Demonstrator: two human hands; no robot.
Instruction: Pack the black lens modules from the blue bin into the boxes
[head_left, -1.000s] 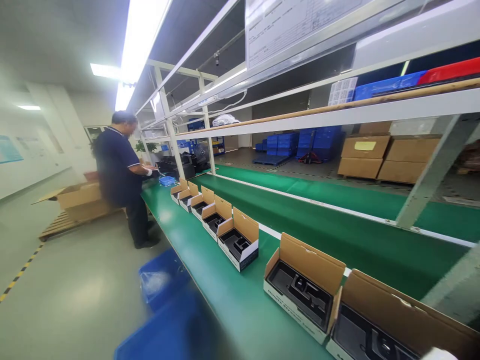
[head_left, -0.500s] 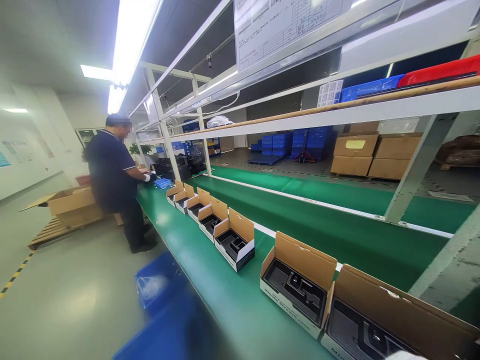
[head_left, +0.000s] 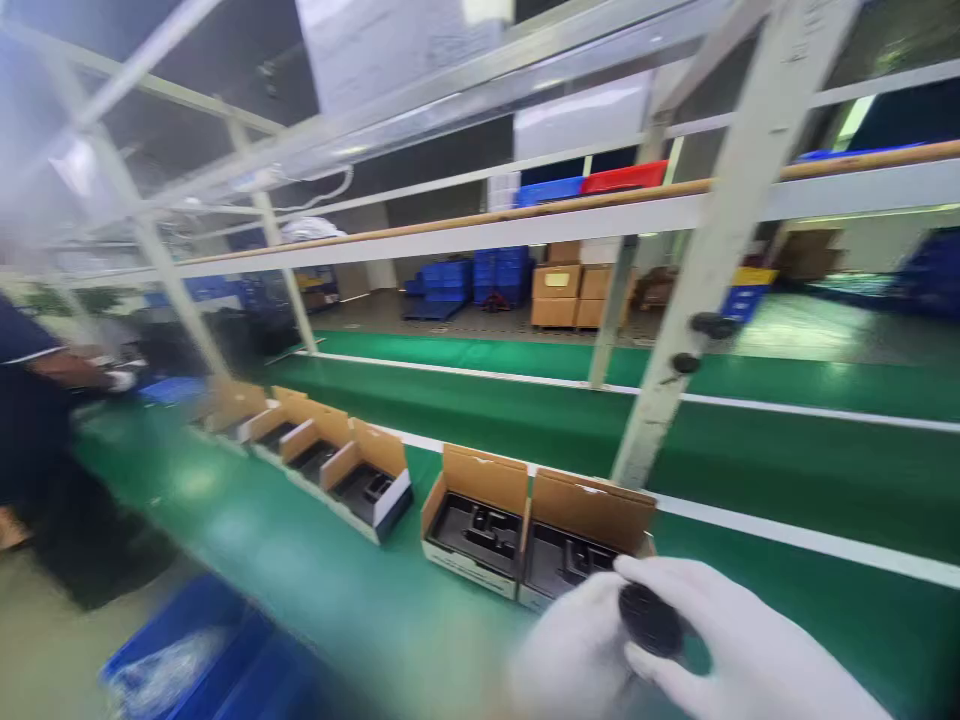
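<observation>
Both my hands wear white gloves and meet at the lower right, over the front of the nearest open box (head_left: 592,500). My right hand (head_left: 739,625) pinches a black round disc-like part (head_left: 651,620) between thumb and fingers. Against the left edge of that part is my left hand (head_left: 574,645), its fingers curled and blurred; what they hold, if anything, is hidden. A second open box (head_left: 486,480) stands just left of the nearest one. Each has a raised brown cardboard lid and a black moulded tray inside.
More open boxes (head_left: 379,450) line the green bench (head_left: 300,580) toward the left. A co-worker (head_left: 37,420) stands at its far end. Blue bins (head_left: 202,660) sit below the front edge. A white metal post (head_left: 675,350) and an overhead shelf (head_left: 450,235) frame the far side.
The view has swung to the right, so the boxes and the co-worker sit farther left. Both gloved hands and the black round part have come into view at the lower right.
</observation>
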